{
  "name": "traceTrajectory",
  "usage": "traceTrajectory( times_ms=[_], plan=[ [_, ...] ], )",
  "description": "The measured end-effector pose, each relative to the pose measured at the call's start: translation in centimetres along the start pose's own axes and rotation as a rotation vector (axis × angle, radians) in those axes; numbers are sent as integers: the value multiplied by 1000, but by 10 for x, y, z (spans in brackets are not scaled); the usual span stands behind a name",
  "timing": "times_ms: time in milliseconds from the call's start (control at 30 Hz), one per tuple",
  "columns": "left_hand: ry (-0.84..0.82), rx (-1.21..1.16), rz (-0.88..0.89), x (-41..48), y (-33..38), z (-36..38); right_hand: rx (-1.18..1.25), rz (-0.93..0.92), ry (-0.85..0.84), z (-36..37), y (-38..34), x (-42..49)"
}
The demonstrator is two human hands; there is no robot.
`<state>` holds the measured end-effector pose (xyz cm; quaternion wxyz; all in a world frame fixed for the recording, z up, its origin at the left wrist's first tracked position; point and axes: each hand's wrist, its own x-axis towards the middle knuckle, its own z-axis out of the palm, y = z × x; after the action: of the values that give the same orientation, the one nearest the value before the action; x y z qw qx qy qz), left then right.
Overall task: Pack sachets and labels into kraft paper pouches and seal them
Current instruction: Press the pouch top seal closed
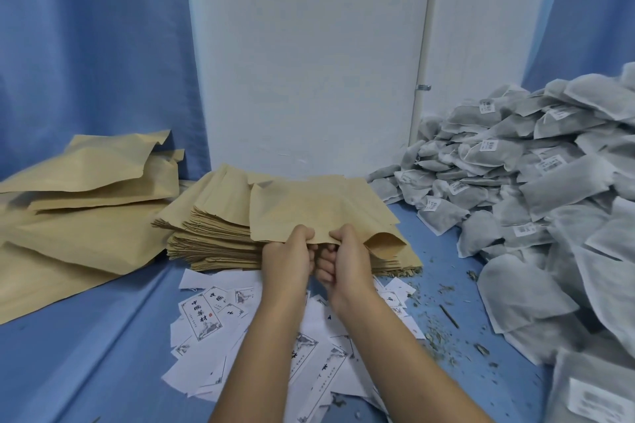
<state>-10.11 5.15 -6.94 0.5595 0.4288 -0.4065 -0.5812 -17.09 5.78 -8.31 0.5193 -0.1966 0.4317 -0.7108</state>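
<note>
Labels [201, 318] are lying loose lower centre while left hand [290, 256] and right hand [347, 257] are pinching the near edge of one kraft pouch [309, 213] atop the centre stack [213, 237], probably opening it; sachets [536, 182] waiting right, filling and sealing not done.

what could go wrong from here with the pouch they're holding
1. The left hand and right hand both pinch the kraft pouch at its near edge; an uneven pull might tear or crease the mouth.
2. The forearms pass over the loose labels, which could get swept aside or crumpled.
3. Herb crumbs lie beside the pouch stack and may end up inside.
</note>
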Motion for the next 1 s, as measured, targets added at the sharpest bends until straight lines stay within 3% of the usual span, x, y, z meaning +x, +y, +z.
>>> traceTrajectory(
  times_ms=[367, 567, 700, 867, 1000],
  plan=[
    [69, -66, -4, 6, 3, -7, 35, 13, -18, -1, 1, 3],
    [-47, 78, -36, 1, 0, -3, -49, 103, -141, -1, 1, 1],
    [22, 118, 8, 4, -1, -3, 116, 76, -101, -3, 3, 6],
    [-41, 85, -30, 1, 0, 0, -4, 80, -161, -3, 5, 4],
    [33, 124, 17, 8, -1, -4, 82, 52, -73, -7, 5, 7]
  ],
)
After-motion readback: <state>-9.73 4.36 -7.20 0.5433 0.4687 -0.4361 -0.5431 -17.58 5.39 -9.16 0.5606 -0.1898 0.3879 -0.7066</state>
